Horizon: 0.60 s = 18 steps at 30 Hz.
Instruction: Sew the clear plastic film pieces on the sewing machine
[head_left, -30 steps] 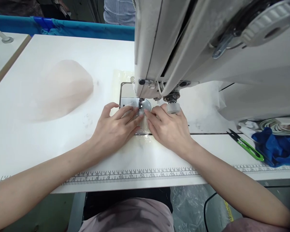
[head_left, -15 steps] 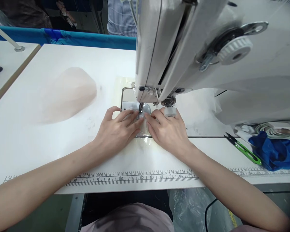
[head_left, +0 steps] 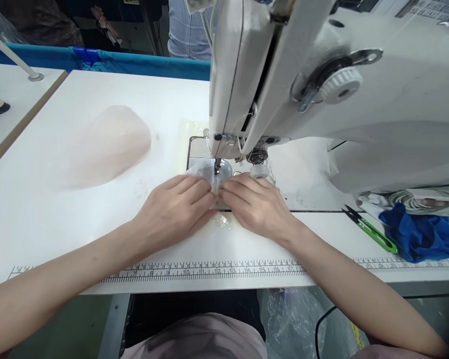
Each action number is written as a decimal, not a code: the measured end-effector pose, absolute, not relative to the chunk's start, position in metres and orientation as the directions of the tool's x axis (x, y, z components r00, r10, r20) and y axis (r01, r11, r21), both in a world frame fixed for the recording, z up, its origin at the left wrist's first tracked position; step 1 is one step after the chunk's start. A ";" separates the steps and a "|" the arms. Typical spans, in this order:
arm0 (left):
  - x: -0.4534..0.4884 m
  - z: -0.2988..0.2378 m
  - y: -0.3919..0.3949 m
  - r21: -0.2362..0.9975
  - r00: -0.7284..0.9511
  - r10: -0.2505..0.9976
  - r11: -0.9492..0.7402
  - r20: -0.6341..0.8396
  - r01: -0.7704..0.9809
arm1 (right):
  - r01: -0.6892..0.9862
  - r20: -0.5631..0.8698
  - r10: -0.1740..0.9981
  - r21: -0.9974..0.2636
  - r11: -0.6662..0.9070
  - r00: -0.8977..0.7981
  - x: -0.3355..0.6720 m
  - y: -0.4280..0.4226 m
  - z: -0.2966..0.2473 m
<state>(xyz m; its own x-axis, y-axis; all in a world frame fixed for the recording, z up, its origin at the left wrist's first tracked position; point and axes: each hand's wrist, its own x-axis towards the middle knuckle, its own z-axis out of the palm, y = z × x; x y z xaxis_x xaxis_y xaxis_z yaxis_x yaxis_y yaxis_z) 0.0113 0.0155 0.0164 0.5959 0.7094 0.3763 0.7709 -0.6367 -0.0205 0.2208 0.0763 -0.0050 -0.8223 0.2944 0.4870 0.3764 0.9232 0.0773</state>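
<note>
My left hand (head_left: 177, 207) and my right hand (head_left: 252, 204) rest on the bed of a sewing machine (head_left: 230, 75), just in front of its presser foot (head_left: 217, 166). Both have curled, closed fingers, with the fingertips facing each other across a narrow gap. Between them, a thin translucent material (head_left: 215, 185) shows faintly over the metal needle plate (head_left: 226, 169). Its edges are hard to see, and my fingers cover most of it. A white knob (head_left: 259, 171) hangs just above my right fingers.
Green thread snips (head_left: 374, 232) lie at the right beside a crumpled blue cloth (head_left: 421, 232) and coiled cord (head_left: 428, 199). A printed ruler (head_left: 209, 271) runs along the front of the white table (head_left: 164, 107). Beyond the blue cloth edging (head_left: 142, 62) stands a person in stripes (head_left: 190, 30).
Both hands have drawn back slightly from the presser foot toward me. My left fingers, stretched out beside the foot before, are now curled in. The view has shifted slightly.
</note>
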 end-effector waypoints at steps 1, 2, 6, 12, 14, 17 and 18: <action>0.011 0.021 0.011 0.011 0.611 0.731 -0.644 0.304 0.765 | 0.339 0.474 0.280 0.043 0.940 -0.835 0.221 0.076 -0.005; 0.011 0.024 0.008 0.038 0.617 0.754 -0.640 0.225 0.767 | 0.315 0.461 0.276 0.009 0.949 -0.844 0.222 0.076 -0.004; 0.015 0.022 0.005 -0.043 0.597 0.793 -0.597 0.117 0.801 | 0.275 0.393 0.287 -0.087 0.957 -0.874 0.222 0.077 -0.003; 0.014 0.004 0.029 0.082 0.471 0.823 -0.518 0.319 0.851 | 0.379 0.407 0.380 -0.087 0.921 -0.831 0.217 0.077 -0.005; 0.012 0.006 0.036 0.306 0.362 0.884 -0.447 0.296 0.841 | 0.418 0.457 0.414 -0.098 0.903 -0.787 0.216 0.078 -0.007; 0.009 0.011 0.045 0.498 0.284 0.934 -0.357 0.218 0.790 | 0.495 0.544 0.500 -0.170 0.852 -0.674 0.216 0.082 -0.010; 0.008 0.012 0.049 0.512 0.293 0.936 -0.352 0.196 0.784 | 0.523 0.564 0.529 -0.191 0.830 -0.634 0.217 0.084 -0.011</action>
